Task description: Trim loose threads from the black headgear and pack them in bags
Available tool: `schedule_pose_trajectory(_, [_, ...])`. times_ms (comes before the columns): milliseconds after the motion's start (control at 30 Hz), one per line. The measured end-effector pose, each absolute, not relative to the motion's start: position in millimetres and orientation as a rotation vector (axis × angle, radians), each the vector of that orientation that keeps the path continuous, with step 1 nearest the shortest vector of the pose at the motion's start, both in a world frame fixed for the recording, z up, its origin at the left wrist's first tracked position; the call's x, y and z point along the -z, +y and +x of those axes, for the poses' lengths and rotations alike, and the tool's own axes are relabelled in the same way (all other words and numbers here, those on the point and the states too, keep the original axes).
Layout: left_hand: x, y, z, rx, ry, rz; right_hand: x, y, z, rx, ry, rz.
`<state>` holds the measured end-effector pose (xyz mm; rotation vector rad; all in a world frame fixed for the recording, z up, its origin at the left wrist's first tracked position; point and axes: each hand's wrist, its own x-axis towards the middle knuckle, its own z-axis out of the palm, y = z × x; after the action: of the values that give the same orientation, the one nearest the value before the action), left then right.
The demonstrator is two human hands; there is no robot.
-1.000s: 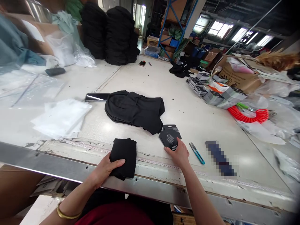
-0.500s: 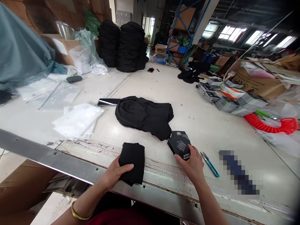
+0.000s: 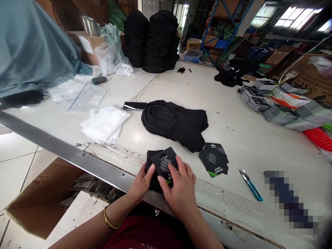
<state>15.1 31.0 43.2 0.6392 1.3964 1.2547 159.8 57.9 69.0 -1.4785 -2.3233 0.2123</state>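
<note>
At the table's near edge, my left hand (image 3: 142,181) grips the left side of a folded black cloth (image 3: 153,186). My right hand (image 3: 180,183) holds a black cardboard packaging card (image 3: 164,162) over that cloth, its thumb and fingers on the card's face. The card has a hang hole and a green corner, and covers much of the cloth. To the right lies a fanned pile of matching cards (image 3: 214,160) printed "ACTOR'S HEADGEAR". Behind my hands a stack of black fabric hoods (image 3: 173,124) lies flat.
Blue thread snips (image 3: 251,185) lie to the right, beside a blurred-out patch. White plastic bags (image 3: 105,122) and a phone (image 3: 135,105) are at the left. Tall black fabric stacks (image 3: 160,41) stand behind; grey boxes (image 3: 280,114) are at the right. An open carton (image 3: 38,197) sits below the edge.
My right hand has moved left from the card pile, bringing one card onto the folded cloth. My left hand stays at the cloth. The view has shifted, so the scene appears further right.
</note>
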Motion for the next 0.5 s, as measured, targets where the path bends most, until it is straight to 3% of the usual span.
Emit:
schedule_pose_trajectory(267, [-45,36,8,-1.199,1.144,0.352,-50,38,151,-0.579,-2.295,-1.441])
schedule_pose_trajectory(500, [-48,32,7,-1.201,1.047,0.307,-52,63,177,-1.437,-1.275,-1.600])
